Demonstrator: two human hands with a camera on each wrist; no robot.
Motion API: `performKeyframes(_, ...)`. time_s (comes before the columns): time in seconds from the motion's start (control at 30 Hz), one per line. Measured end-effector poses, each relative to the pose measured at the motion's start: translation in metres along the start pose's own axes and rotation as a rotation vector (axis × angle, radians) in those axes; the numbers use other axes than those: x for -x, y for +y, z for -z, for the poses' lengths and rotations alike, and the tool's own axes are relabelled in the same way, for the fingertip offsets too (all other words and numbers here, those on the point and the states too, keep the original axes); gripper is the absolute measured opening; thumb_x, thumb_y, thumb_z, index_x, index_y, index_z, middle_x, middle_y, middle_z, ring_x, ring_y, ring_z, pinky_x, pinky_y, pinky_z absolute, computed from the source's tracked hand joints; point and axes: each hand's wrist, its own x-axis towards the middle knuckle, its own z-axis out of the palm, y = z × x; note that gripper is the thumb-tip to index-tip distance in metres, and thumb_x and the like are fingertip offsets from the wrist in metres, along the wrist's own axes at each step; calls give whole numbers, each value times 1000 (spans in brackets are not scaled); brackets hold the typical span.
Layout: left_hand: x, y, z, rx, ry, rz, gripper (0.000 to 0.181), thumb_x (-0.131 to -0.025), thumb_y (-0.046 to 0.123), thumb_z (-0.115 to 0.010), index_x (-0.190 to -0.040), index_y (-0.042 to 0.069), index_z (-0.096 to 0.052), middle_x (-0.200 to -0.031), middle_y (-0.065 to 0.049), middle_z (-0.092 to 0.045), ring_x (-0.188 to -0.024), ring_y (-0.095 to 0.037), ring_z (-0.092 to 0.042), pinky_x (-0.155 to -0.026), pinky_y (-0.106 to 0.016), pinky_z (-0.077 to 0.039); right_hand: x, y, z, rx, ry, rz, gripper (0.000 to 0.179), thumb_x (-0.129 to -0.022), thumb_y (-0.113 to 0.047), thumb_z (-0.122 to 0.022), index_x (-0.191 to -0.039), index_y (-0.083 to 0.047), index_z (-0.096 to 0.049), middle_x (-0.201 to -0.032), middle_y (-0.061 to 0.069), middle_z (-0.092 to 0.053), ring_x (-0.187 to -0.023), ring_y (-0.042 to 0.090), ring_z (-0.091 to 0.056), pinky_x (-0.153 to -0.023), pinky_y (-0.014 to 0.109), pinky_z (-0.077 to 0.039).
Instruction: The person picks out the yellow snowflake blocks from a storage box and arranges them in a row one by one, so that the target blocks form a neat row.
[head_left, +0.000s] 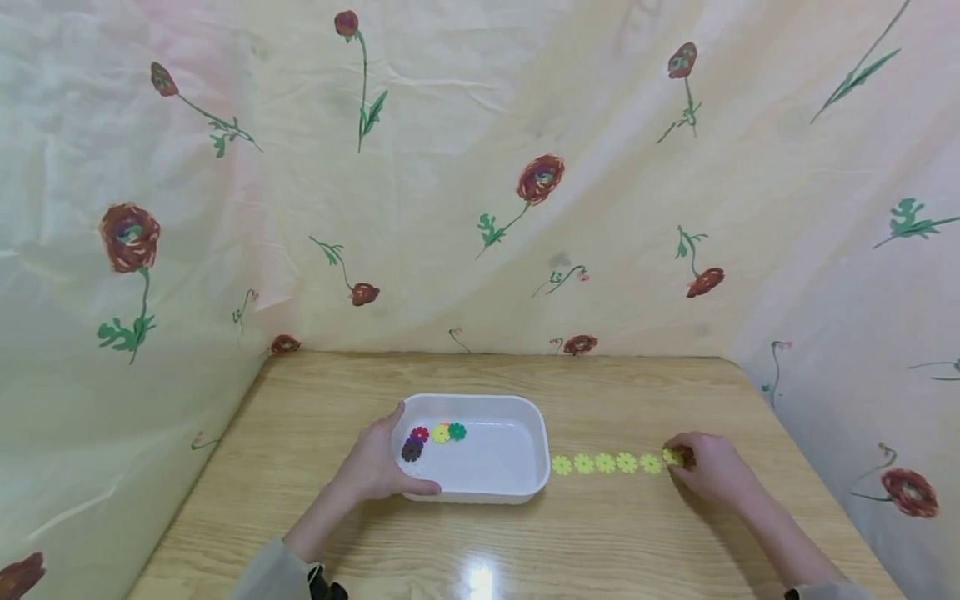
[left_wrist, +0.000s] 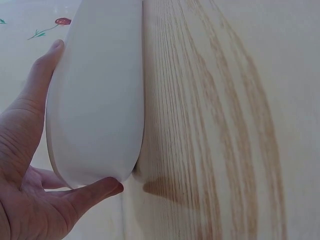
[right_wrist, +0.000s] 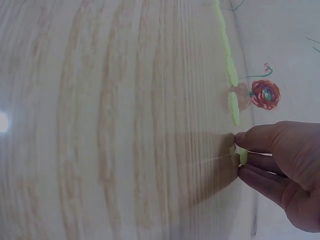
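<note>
A white plastic tub (head_left: pixel 480 492) stands on the table, and my left hand (head_left: pixel 378 460) grips its left end, thumb along the near side. In the left wrist view the tub's outer wall (left_wrist: pixel 100 95) fills the space between the thumb and fingers of that hand (left_wrist: pixel 35 195). My right hand (head_left: pixel 708 467) pinches a yellow flower-shaped disc (head_left: pixel 672 457) at the right end of a row of matching yellow discs (head_left: pixel 604 463). From the right wrist, the pinched disc (right_wrist: pixel 243 156) shows between the fingertips, close to the table; whether it touches is unclear.
Inside the tub at the left lie several flower discs: a dark one (head_left: pixel 412 450), a red one (head_left: pixel 420 434), a yellow one (head_left: pixel 441 432) and a green one (head_left: pixel 457 431). Flowered cloth (head_left: pixel 450 208) hangs behind and beside the wooden table (head_left: pixel 480 375).
</note>
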Motion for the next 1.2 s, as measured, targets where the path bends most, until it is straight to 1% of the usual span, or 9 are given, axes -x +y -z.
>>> performKeyframes(0.2,1,0,0,-7,-3,2,139,-61,60,-100,-166,2,-31,-162,-22,-49,-146,-45,-51,-112,-65,-48,3,-2,3,2,-19,7,21,-79,-4,-87,-97,-2,-77,-85,2,-75,-75,13,-66,-66,28,-56)
performKeyframes(0.47,1,1,0,-1,-13,6,138,-62,58,-100,-166,2,-31,-162,-23,-48,-146,-46,-50,-112,-66,-48,6,-3,2,7,-11,10,17,-78,-5,-88,-91,-5,-76,-81,0,-73,-73,9,-63,-65,28,-55)
performKeyframes(0.73,2,2,1,-2,-9,6,138,-62,58,-100,-166,2,-31,-162,-24,-48,-147,-47,-50,-111,-66,-48,7,-2,1,0,-7,0,17,-78,-6,-89,-90,-6,-76,-82,0,-74,-74,11,-65,-66,28,-56)
performKeyframes(0.83,2,3,1,-5,-8,8,137,-62,58,-100,-166,2,-31,-162,-24,-48,-147,-47,-49,-111,-66,-48,7,-2,2,-6,-12,11,19,-78,-8,-90,-90,-6,-76,-83,0,-74,-74,11,-66,-67,28,-57)
performKeyframes(0.93,2,3,1,-3,-12,16,137,-62,57,-100,-167,2,-31,-163,-24,-47,-147,-47,-49,-112,-66,-47,5,-1,3,-27,-33,21,20,-80,-10,-89,-94,-5,-77,-87,1,-76,-76,12,-67,-68,28,-57)
performKeyframes(1.0,2,3,2,-2,-14,16,137,-62,58,-100,-167,2,-31,-163,-24,-47,-148,-47,-49,-112,-66,-47,2,0,6,-45,-55,15,20,-84,-12,-86,-100,-3,-77,-91,3,-77,-79,13,-68,-70,30,-58)
performKeyframes(1.13,3,3,2,6,-16,11,137,-62,57,-100,-167,3,-31,-163,-24,-47,-148,-47,-49,-112,-66,-47,-8,1,17,-66,-75,7,23,-92,-12,-79,-111,1,-76,-100,10,-78,-85,20,-71,-73,39,-60)
performKeyframes(1.2,3,3,2,3,-15,9,137,-62,58,-100,-167,3,-30,-164,-23,-47,-148,-46,-48,-113,-66,-47,-14,-1,24,-61,-66,20,23,-94,-12,-78,-113,2,-76,-102,13,-79,-86,24,-72,-73,43,-61)
